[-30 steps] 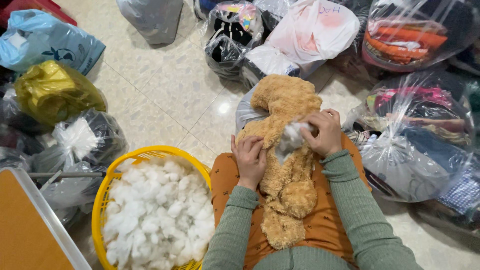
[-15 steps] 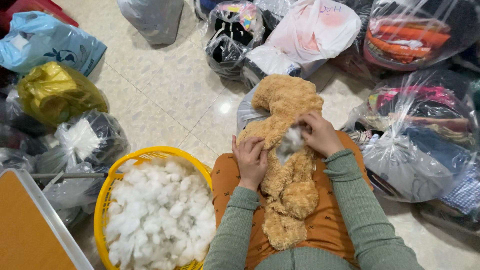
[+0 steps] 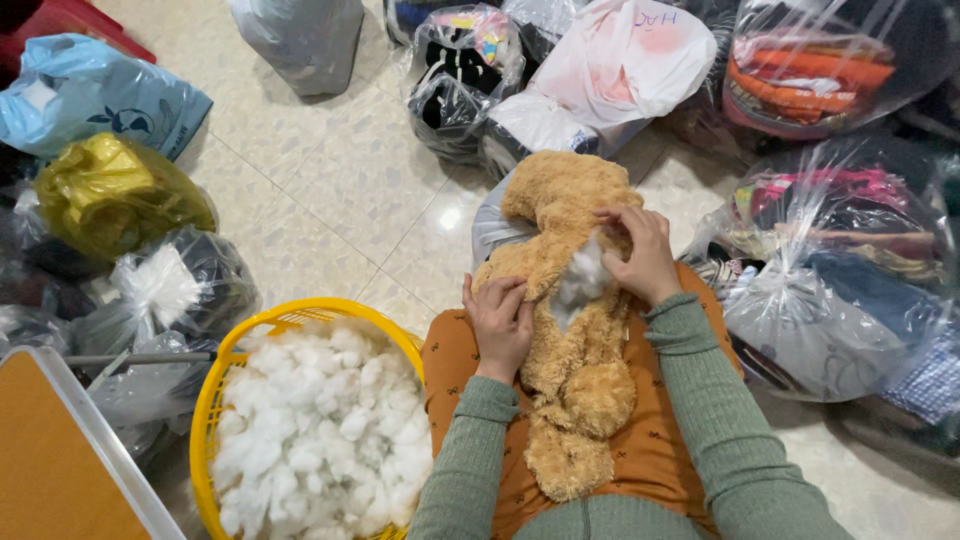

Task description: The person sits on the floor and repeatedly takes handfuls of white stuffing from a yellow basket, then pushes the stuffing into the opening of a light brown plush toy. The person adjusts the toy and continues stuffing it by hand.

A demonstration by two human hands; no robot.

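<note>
You are sitting on a pale tiled floor (image 3: 330, 190), looking down at your lap, where a tan plush toy (image 3: 570, 340) lies lengthwise across your orange trousers with its head pointing away from you. Your left hand (image 3: 500, 325) grips the toy's side just beside an open seam, seemingly to hold the fabric steady and keep the gap spread. Your right hand (image 3: 640, 255) is curled at the opening, its fingertips pinching into a tuft of white stuffing (image 3: 580, 285) that shows through the seam. To your left, touching your knee, stands a yellow basket (image 3: 225, 370) heaped with loose white stuffing, close enough for either hand to reach without shifting the toy. Bags ring the floor around you: a yellow bag (image 3: 110, 195) and a blue bag (image 3: 95, 95) to the left, a white bag (image 3: 625, 55) ahead, and clear bags of folded cloth (image 3: 840, 270) to the right. An orange-topped lid or board (image 3: 55, 460) lies at the lower left.
</note>
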